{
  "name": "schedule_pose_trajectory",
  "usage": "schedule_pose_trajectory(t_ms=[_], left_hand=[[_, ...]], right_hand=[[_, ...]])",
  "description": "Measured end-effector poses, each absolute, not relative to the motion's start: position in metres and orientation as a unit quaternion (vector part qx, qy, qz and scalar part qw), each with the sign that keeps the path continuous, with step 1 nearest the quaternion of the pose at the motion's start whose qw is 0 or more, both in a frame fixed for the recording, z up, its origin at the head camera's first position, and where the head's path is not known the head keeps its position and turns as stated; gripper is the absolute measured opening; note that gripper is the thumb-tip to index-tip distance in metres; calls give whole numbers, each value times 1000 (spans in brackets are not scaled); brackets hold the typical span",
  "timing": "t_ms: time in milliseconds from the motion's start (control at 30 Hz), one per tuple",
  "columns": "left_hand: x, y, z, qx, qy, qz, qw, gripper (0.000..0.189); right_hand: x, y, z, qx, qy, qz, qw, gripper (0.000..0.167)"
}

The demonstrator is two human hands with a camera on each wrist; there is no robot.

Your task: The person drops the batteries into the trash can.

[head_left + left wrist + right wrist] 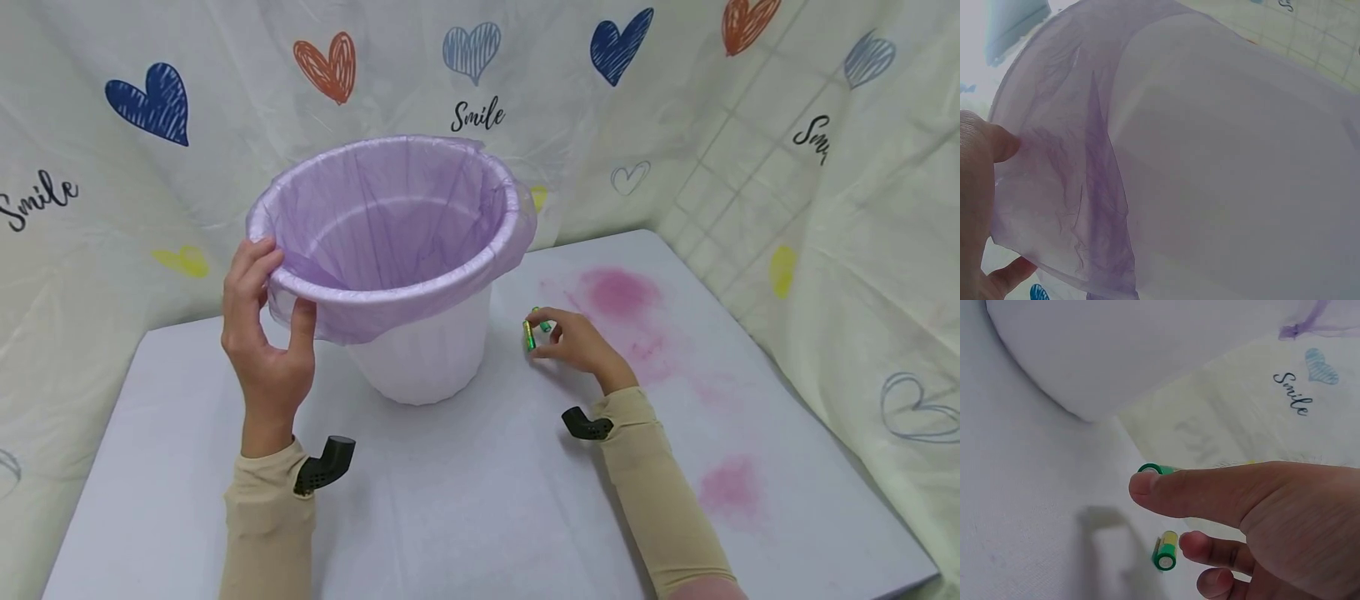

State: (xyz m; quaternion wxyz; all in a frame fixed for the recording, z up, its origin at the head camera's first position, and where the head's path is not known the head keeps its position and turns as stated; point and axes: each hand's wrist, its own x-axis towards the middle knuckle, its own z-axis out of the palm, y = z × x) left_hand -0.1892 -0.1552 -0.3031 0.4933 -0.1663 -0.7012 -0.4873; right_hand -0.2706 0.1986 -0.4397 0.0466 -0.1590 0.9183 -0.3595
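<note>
A white trash bin (427, 358) stands on the table, tilted a little, with a thin purple trash bag (405, 221) lining it and folded over its rim. My left hand (266, 350) grips the rim at the bin's left side, fingers over the edge and thumb against the outside. To the right of the bin, my right hand (576, 340) pinches a small green and yellow battery (529, 336) between thumb and fingers. A second battery (1166, 551) of the same kind lies on the table under that hand; the thumb hides most of the held one in the right wrist view.
The white table (465, 508) bears pink stains (619, 292) on its right part. A pale curtain (540, 50) printed with hearts and "Smile" hangs behind and along the right side. Each wrist wears a black camera mount (326, 465).
</note>
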Motion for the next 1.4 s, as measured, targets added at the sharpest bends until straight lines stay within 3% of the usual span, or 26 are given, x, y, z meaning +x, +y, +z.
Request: schedule_pose_trajectory(t_ms=[633,1400], left_hand=[[-192,-158,-309,-172,-699,-484,497,43],[-194,-159,-308,-172,-701,-480,500,43]], right_hand=[[-268,202,-425,-111,890,-441,-19,56],[-262,202,-402,-79,871,-482,-55,54]])
